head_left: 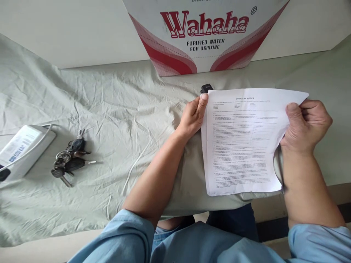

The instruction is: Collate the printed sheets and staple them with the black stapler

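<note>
A printed sheaf of paper (241, 146) headed "OVERLEAF NOTES" is held up over the cloth, its text side facing me. My left hand (193, 115) is closed on the upper left edge, thumb on the front. At the upper right corner, my right hand (307, 124) pinches the paper with its thumb in front. The right side of the paper is bent and curls near my right forearm. A second edge shows along the left, so more than one sheet seems to be there. Behind the top left corner sits a small black object (206, 88), mostly hidden.
A wrinkled pale green cloth (109, 102) covers the table. At the back stands a Wahaha water carton (203, 40) against a white surface. To the left lie a bunch of keys (71, 157) and a white box (27, 149) with a white cable. The table's front edge is near my body.
</note>
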`<state>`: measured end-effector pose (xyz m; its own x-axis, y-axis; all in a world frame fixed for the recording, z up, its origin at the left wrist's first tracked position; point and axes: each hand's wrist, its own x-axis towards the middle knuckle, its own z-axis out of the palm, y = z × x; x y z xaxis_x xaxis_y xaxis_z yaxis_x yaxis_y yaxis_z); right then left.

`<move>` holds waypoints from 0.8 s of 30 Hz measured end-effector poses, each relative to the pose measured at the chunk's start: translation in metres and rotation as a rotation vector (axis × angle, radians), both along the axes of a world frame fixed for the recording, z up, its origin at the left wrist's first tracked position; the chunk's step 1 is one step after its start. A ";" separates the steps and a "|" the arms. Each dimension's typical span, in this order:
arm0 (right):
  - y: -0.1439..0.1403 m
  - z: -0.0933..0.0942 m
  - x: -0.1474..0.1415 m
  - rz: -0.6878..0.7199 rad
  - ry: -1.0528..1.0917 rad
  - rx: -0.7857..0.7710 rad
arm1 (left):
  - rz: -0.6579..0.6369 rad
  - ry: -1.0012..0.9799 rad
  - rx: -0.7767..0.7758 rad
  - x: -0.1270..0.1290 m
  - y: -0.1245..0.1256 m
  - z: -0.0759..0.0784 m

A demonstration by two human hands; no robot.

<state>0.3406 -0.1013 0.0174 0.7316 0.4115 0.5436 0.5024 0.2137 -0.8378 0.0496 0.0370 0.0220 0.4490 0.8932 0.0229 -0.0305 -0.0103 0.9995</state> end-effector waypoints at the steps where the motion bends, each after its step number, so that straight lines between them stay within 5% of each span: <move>1: 0.000 0.000 -0.002 0.008 0.010 -0.004 | 0.004 -0.001 -0.008 0.000 0.000 0.000; 11: 0.000 -0.003 -0.009 0.070 0.113 -0.035 | -0.053 0.054 0.076 0.000 0.000 -0.001; 24: -0.003 -0.011 -0.007 0.116 0.062 -0.146 | -0.017 -0.059 -0.016 0.000 -0.004 0.004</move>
